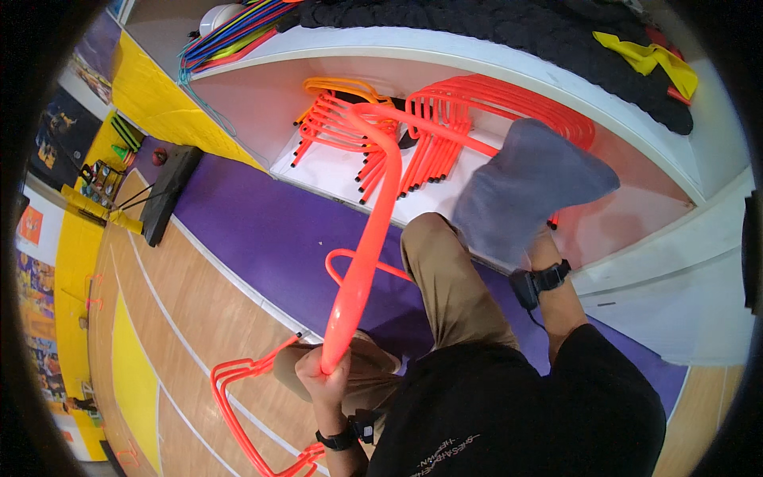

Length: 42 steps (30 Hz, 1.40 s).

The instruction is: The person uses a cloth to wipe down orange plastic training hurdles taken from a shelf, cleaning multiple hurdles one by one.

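Note:
My left hand (325,377) grips one end of an orange-red plastic hurdle (381,197), a bent tube that rises from my fist toward the shelf. Its far bar runs right and passes behind a grey cloth (518,185). My right hand (541,249) holds this cloth, which drapes over and hides most of the fingers. The cloth is slightly blurred; whether it touches the bar, I cannot tell. On the lower shelf (381,210), several similar hurdles (506,98) are nested on the right, and a smaller stack (331,128) stands on the left.
More orange-red hurdles (223,387) lie beside my left knee. An orange-red tube loop (340,255) shows over the purple floor (256,203). Above, the upper shelf (417,42) bears coloured hoops (238,33), black fabric (477,30) and a yellow strap (650,56). A black padded base (173,194) stands farther left.

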Tool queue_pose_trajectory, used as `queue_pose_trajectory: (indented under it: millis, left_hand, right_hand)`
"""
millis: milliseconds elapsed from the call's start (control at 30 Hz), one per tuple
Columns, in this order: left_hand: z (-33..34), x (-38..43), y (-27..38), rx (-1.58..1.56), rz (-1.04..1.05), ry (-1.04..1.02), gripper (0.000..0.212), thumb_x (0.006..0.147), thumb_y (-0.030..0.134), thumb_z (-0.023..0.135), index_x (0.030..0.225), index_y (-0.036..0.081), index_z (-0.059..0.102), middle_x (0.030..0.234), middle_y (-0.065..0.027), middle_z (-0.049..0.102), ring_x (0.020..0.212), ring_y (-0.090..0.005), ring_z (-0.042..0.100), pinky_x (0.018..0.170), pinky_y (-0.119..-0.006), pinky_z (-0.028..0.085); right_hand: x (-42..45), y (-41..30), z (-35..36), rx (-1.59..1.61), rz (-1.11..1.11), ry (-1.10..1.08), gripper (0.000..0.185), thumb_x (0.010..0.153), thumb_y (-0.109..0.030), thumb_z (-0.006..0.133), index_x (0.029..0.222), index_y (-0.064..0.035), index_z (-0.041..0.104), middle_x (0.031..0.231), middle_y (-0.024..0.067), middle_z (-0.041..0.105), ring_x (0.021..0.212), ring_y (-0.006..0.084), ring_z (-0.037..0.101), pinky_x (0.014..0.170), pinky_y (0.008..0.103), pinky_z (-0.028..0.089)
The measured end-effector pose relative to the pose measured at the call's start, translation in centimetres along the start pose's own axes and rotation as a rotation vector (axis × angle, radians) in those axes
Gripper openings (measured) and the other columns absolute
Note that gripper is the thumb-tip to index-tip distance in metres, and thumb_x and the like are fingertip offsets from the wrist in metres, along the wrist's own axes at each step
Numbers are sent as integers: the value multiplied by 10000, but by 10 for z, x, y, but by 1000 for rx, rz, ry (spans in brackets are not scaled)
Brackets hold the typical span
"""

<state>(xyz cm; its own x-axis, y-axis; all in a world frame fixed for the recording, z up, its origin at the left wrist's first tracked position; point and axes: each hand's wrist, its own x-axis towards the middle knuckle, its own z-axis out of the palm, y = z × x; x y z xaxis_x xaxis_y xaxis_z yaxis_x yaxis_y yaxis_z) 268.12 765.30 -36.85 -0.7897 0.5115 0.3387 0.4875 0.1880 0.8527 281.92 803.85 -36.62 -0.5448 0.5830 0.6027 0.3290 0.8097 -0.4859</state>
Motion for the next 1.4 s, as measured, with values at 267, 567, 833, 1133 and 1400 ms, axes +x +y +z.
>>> queue_pose_trajectory:
  millis: [267, 567, 833, 1133, 1400]
  left_hand:
    - [-17, -9, 34, -47, 161, -245, 261, 588, 130, 737, 554, 53, 491, 503, -72, 452, 434, -231, 482, 424, -318, 354]
    - [-19, -16, 45, -219, 100, -719, 308, 697, 92, 751, 561, 44, 479, 501, -78, 420, 442, -246, 442, 431, -348, 313]
    - [-16, -27, 33, -295, 2, -702, 286, 704, 78, 738, 577, 38, 484, 497, -68, 434, 435, -240, 450, 432, -333, 335]
    - [-19, -29, 34, -136, 89, -317, 352, 743, 67, 663, 503, 54, 407, 466, -86, 382, 388, -242, 407, 398, -336, 320]
    - [8, -13, 28, 63, 25, -165, 194, 684, 86, 685, 558, 36, 547, 506, -102, 511, 463, -262, 543, 467, -328, 427]
  right_hand:
    - [38, -17, 2, -535, -138, -147, 193, 804, -204, 580, 919, -53, 612, 866, 130, 621, 791, 271, 600, 684, 379, 487]
    - [81, -26, 20, 31, -107, -288, 204, 813, -139, 576, 999, -61, 606, 969, 124, 615, 874, 279, 584, 734, 366, 466]
    - [83, -41, 40, 50, -412, -101, 300, 829, -117, 588, 1123, -62, 580, 1074, 98, 605, 972, 224, 573, 829, 335, 459]
    - [21, 60, 85, 688, -144, -206, 423, 811, -133, 673, 1211, -79, 546, 1215, 68, 548, 1119, 176, 508, 967, 292, 401]
    - [-2, -70, 45, 331, -498, 32, 433, 744, -246, 725, 1124, -81, 599, 1115, 87, 602, 1019, 239, 572, 890, 366, 444]
